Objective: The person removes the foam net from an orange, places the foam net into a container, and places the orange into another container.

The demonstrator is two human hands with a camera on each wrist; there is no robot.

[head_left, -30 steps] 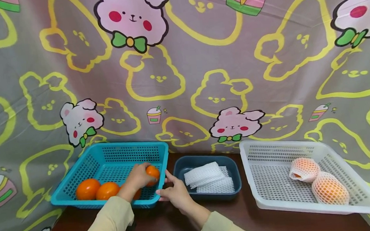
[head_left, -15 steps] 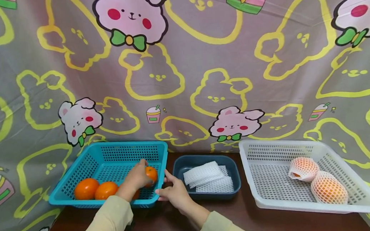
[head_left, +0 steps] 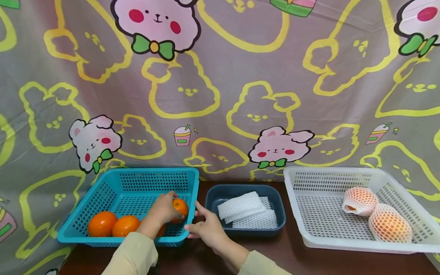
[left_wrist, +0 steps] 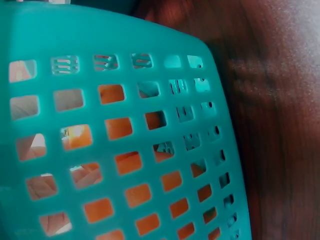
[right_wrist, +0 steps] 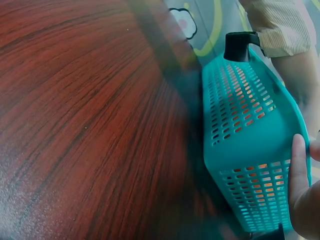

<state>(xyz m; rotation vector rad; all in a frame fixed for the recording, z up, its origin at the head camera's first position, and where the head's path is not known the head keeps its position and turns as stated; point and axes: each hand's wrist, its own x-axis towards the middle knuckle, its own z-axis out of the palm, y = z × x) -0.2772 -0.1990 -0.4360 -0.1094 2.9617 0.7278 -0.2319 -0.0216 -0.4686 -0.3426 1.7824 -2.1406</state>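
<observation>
A teal plastic basket stands on the left of the table with several oranges in it. Inside its right end, my left hand holds one orange with curled fingers, low in the basket. Two more oranges, a left one and another beside it, lie along the near side; a further one is mostly hidden under the left wrist. My right hand grips the basket's right rim, with a finger along the outer wall in the right wrist view. The left wrist view shows mainly the perforated wall.
A dark blue tray with white foam net sleeves stands just right of the right hand. Farther right, a white basket holds two net-wrapped oranges. A patterned cloth hangs close behind the containers.
The left hand's fingers have shifted slightly on the orange, and its stem spot now shows on top. The right hand keeps its place on the rim.
</observation>
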